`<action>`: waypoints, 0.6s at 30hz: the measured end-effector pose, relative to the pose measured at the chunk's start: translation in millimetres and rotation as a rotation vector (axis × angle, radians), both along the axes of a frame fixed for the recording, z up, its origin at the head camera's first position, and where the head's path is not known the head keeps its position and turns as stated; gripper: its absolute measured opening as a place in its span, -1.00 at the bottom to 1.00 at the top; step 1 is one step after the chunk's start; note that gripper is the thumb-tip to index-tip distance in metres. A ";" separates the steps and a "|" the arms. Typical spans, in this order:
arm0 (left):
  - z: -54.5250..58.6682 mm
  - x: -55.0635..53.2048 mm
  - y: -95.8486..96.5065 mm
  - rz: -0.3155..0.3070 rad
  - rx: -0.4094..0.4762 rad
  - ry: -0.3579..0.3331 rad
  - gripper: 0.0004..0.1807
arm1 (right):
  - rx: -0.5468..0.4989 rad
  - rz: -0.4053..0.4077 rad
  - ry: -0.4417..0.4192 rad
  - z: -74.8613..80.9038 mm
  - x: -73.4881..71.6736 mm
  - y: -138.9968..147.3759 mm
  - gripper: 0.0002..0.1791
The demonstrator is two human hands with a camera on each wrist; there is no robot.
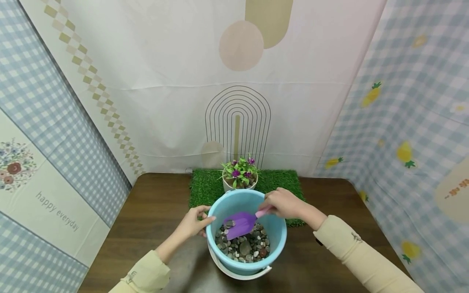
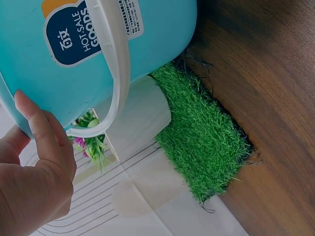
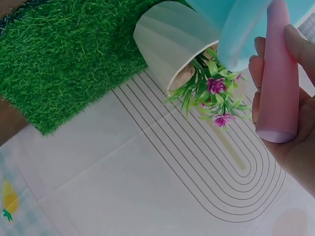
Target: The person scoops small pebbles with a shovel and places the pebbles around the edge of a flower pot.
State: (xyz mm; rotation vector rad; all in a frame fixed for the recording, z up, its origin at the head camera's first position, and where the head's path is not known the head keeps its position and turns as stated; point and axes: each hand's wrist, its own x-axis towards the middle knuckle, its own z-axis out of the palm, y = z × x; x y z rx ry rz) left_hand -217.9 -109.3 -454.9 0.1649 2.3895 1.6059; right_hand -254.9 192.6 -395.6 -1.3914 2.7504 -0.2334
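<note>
A light blue bucket point(image 1: 282, 238) stands on the table with a layer of mixed pebbles point(image 1: 244, 247) in its bottom. My left hand point(image 1: 194, 223) pinches the bucket's left rim, thumb over the edge and fingers against the outer wall. In my right hand point(image 1: 283, 203) is the pink handle point(image 3: 281, 83) of a toy shovel, gripped at the bucket's right rim. The shovel's purple blade point(image 1: 239, 225) tilts down inside the bucket above the pebbles, with a few grey stones on its left part. The bucket's white carrying handle point(image 2: 118, 73) hangs down outside.
Behind the bucket, a white pot point(image 3: 170, 42) of purple-flowered plants point(image 1: 242, 170) stands on a green artificial grass mat point(image 1: 278, 179). The brown wooden table point(image 1: 157, 215) extends to both sides. A patterned cloth backdrop point(image 1: 165, 110) hangs at the back, with checked cloths at the sides.
</note>
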 end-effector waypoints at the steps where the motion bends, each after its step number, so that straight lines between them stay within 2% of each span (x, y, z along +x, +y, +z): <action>1: -0.2 -0.3 0.0 -0.001 0.000 0.002 -0.52 | 0.000 -0.002 -0.001 1.2 -0.1 0.4 -0.82; 8: -1.7 -1.0 -0.1 -0.004 -0.001 0.004 -0.52 | -0.011 -0.029 0.002 8.8 -0.7 4.9 -0.80; 18: -1.6 -1.3 0.5 0.005 0.000 -0.006 -0.53 | -0.021 -0.028 0.036 15.4 -6.6 15.6 -0.80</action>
